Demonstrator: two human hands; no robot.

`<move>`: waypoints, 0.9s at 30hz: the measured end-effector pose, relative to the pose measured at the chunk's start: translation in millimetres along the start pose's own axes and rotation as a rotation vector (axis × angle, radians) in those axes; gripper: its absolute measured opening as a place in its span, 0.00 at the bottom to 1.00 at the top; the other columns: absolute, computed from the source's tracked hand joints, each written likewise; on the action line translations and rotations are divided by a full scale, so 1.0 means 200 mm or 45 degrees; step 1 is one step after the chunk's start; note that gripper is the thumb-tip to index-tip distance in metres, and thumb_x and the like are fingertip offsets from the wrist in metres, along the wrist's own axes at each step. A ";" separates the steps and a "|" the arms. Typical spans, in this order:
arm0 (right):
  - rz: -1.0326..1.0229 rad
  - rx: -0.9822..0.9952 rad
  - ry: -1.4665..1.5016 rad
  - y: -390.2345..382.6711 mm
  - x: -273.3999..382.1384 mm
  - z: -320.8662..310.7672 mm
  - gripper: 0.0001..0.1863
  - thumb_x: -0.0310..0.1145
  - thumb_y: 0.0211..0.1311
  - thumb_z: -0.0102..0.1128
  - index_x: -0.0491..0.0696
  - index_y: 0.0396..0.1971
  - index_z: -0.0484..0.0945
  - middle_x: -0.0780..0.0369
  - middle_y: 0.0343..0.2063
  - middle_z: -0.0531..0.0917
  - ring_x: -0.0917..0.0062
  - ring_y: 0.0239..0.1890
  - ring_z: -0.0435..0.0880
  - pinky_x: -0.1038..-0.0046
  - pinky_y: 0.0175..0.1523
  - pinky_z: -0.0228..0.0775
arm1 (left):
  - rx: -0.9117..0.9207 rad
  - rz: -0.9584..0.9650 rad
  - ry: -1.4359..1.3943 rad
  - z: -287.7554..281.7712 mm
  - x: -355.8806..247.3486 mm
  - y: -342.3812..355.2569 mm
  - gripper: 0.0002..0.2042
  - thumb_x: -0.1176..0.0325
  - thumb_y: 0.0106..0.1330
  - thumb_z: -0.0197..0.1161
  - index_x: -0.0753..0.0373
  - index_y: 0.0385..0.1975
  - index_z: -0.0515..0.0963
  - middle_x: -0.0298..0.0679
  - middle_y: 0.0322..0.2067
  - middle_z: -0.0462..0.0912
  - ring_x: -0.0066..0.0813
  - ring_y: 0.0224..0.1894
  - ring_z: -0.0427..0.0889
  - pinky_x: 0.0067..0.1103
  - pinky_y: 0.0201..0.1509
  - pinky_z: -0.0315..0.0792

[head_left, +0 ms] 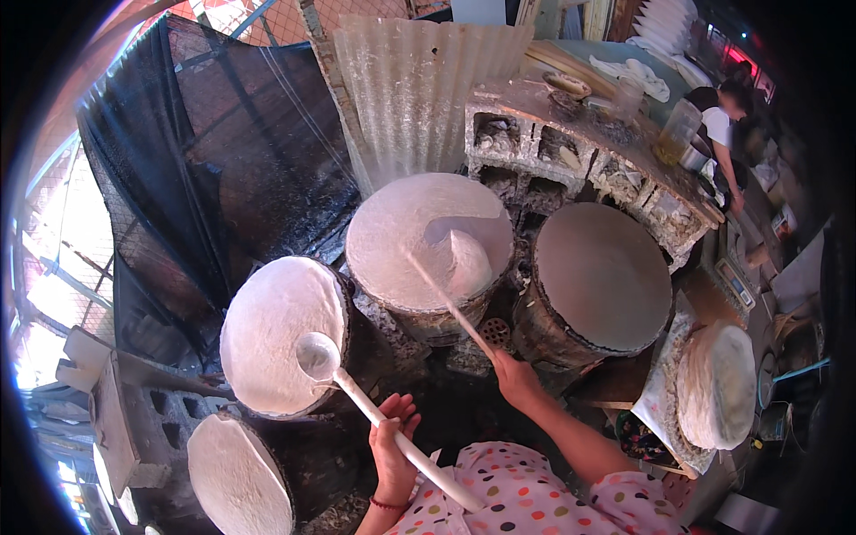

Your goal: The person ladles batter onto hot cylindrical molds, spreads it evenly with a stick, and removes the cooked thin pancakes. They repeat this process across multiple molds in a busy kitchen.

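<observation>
My left hand [390, 446] grips the pale handle of a ladle [318, 355], its fingers loosely curled; the bowl is over the left round griddle [267, 312], which carries a pale sheet. My right hand [517, 382] holds a thin wooden stick [455, 310], which reaches onto the middle griddle [383, 232]. There a pale sheet [468, 263] is partly folded back, baring a greyer patch. The right griddle [602, 272] has a grey surface. A fourth coated griddle [236, 473] sits at the lower left.
A stack of pale round sheets [713, 383] lies at the right. Concrete blocks with a board [580, 116] and a corrugated panel [428, 89] stand behind the griddles, dark netting [178, 178] hangs at the left, and another person [718, 147] is at the upper right.
</observation>
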State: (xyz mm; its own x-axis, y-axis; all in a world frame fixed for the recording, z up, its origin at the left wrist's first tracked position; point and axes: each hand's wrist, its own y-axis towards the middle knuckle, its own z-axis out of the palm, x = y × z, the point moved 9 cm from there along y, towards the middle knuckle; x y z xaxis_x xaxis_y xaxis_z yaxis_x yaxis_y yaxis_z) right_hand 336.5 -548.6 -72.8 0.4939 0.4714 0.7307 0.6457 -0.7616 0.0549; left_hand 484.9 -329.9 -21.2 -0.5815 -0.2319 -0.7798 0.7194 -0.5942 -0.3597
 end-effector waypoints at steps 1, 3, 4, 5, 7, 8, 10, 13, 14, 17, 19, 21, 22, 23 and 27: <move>0.041 -0.011 0.013 -0.01 -0.04 -0.04 0.08 0.35 0.68 0.44 0.47 0.34 0.67 0.46 0.20 0.74 0.45 0.26 0.74 0.51 0.27 0.64 | -0.009 0.002 0.002 -0.01 0.01 0.00 0.21 0.65 0.61 0.52 0.66 0.54 0.69 0.46 0.49 0.76 0.34 0.50 0.75 0.29 0.57 0.70; 0.122 -0.032 0.038 -0.01 -0.12 -0.12 0.07 0.33 0.67 0.45 0.45 0.33 0.67 0.43 0.21 0.72 0.42 0.34 0.71 0.50 0.31 0.62 | -0.036 -0.007 -0.018 -0.02 0.02 0.00 0.21 0.65 0.61 0.52 0.66 0.54 0.69 0.45 0.49 0.76 0.33 0.50 0.75 0.29 0.57 0.70; -0.049 -0.193 -0.013 0.02 -0.18 -0.19 0.08 0.34 0.68 0.44 0.46 0.33 0.67 0.46 0.18 0.73 0.45 0.25 0.75 0.53 0.25 0.64 | -0.037 -0.020 -0.028 0.00 0.03 0.00 0.21 0.65 0.60 0.52 0.66 0.54 0.69 0.45 0.49 0.76 0.33 0.50 0.75 0.29 0.57 0.70; -0.021 -0.186 0.014 0.09 -0.24 -0.19 0.08 0.34 0.69 0.44 0.46 0.33 0.67 0.47 0.17 0.73 0.49 0.21 0.76 0.56 0.21 0.64 | -0.040 -0.024 -0.030 0.01 0.03 0.00 0.21 0.65 0.60 0.53 0.66 0.54 0.69 0.45 0.49 0.77 0.33 0.49 0.75 0.28 0.56 0.70; 0.181 -0.108 0.112 0.23 -0.27 -0.23 0.10 0.36 0.69 0.43 0.46 0.33 0.68 0.48 0.18 0.75 0.50 0.21 0.77 0.56 0.21 0.64 | -0.042 -0.037 -0.015 0.03 0.04 0.01 0.21 0.66 0.60 0.52 0.66 0.54 0.69 0.45 0.49 0.77 0.33 0.49 0.75 0.28 0.57 0.70; 0.354 -0.031 0.191 0.29 -0.21 -0.23 0.10 0.37 0.69 0.43 0.46 0.33 0.68 0.47 0.20 0.76 0.47 0.25 0.76 0.52 0.25 0.65 | -0.049 -0.039 -0.005 0.04 0.04 0.02 0.21 0.66 0.60 0.52 0.66 0.54 0.69 0.45 0.49 0.77 0.32 0.49 0.75 0.28 0.57 0.70; 0.307 -0.079 0.044 0.30 -0.26 -0.19 0.11 0.39 0.69 0.43 0.48 0.34 0.68 0.47 0.20 0.77 0.45 0.26 0.76 0.49 0.28 0.65 | -0.053 -0.057 0.029 0.08 0.05 0.01 0.21 0.66 0.60 0.52 0.66 0.54 0.69 0.45 0.49 0.76 0.32 0.49 0.75 0.28 0.57 0.70; 0.096 -0.057 -0.098 0.16 -0.12 -0.18 0.06 0.34 0.67 0.46 0.48 0.35 0.67 0.46 0.21 0.77 0.44 0.29 0.75 0.46 0.30 0.63 | -0.064 -0.047 0.028 0.07 0.04 0.03 0.22 0.66 0.60 0.52 0.66 0.54 0.69 0.45 0.50 0.76 0.31 0.50 0.75 0.28 0.57 0.70; 0.127 -0.065 -0.127 0.15 -0.15 -0.19 0.06 0.34 0.67 0.46 0.48 0.35 0.67 0.46 0.20 0.77 0.44 0.29 0.75 0.46 0.30 0.63 | -0.065 -0.044 0.020 0.06 0.05 0.03 0.22 0.66 0.60 0.52 0.66 0.55 0.69 0.45 0.50 0.76 0.31 0.50 0.75 0.28 0.57 0.70; 0.250 -0.112 -0.219 0.21 -0.25 -0.24 0.06 0.34 0.67 0.45 0.47 0.35 0.66 0.46 0.20 0.77 0.45 0.28 0.76 0.46 0.29 0.64 | -0.112 -0.049 0.001 0.06 0.06 0.04 0.23 0.66 0.60 0.52 0.66 0.56 0.68 0.44 0.50 0.76 0.31 0.50 0.75 0.28 0.58 0.69; 0.211 -0.243 -0.252 0.35 -0.28 -0.28 0.06 0.34 0.67 0.45 0.47 0.35 0.66 0.46 0.21 0.77 0.45 0.28 0.77 0.46 0.29 0.64 | -0.136 -0.049 -0.015 0.06 0.06 0.04 0.22 0.66 0.60 0.51 0.66 0.56 0.68 0.43 0.50 0.76 0.31 0.50 0.75 0.28 0.57 0.69; 0.264 -0.250 -0.327 0.57 -0.33 -0.29 0.07 0.33 0.67 0.45 0.45 0.36 0.68 0.47 0.25 0.79 0.47 0.29 0.79 0.48 0.31 0.67 | -0.173 -0.031 -0.002 0.05 0.06 0.04 0.23 0.65 0.61 0.50 0.67 0.56 0.67 0.45 0.50 0.75 0.32 0.50 0.74 0.28 0.58 0.69; 0.337 -0.190 -0.383 0.71 -0.36 -0.27 0.09 0.33 0.67 0.44 0.44 0.38 0.69 0.48 0.28 0.81 0.48 0.31 0.80 0.49 0.32 0.70 | -0.196 -0.017 0.007 0.05 0.05 0.04 0.23 0.65 0.61 0.50 0.68 0.56 0.66 0.46 0.50 0.75 0.32 0.51 0.74 0.28 0.58 0.69; 0.356 -0.198 -0.379 0.86 -0.36 -0.31 0.09 0.33 0.67 0.44 0.44 0.39 0.70 0.47 0.30 0.81 0.48 0.33 0.80 0.51 0.35 0.71 | -0.210 -0.016 0.008 0.06 0.05 0.04 0.23 0.65 0.60 0.50 0.68 0.55 0.66 0.46 0.50 0.75 0.32 0.50 0.74 0.28 0.57 0.69; 0.337 -0.267 -0.254 1.18 -0.22 -0.43 0.14 0.34 0.68 0.42 0.45 0.47 0.72 0.46 0.34 0.81 0.51 0.40 0.80 0.55 0.44 0.72 | -0.268 -0.016 -0.014 0.06 0.05 0.06 0.23 0.66 0.59 0.51 0.67 0.55 0.67 0.46 0.50 0.75 0.33 0.49 0.74 0.28 0.56 0.69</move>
State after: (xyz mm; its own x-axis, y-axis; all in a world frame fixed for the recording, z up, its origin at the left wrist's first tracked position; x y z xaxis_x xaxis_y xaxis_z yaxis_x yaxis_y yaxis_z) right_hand 416.7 -787.5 -32.4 0.7444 0.3077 0.5926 0.3578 -0.9331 0.0351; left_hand 482.7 -347.8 -27.6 -0.5942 -0.2344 -0.7694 0.7748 -0.4235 -0.4694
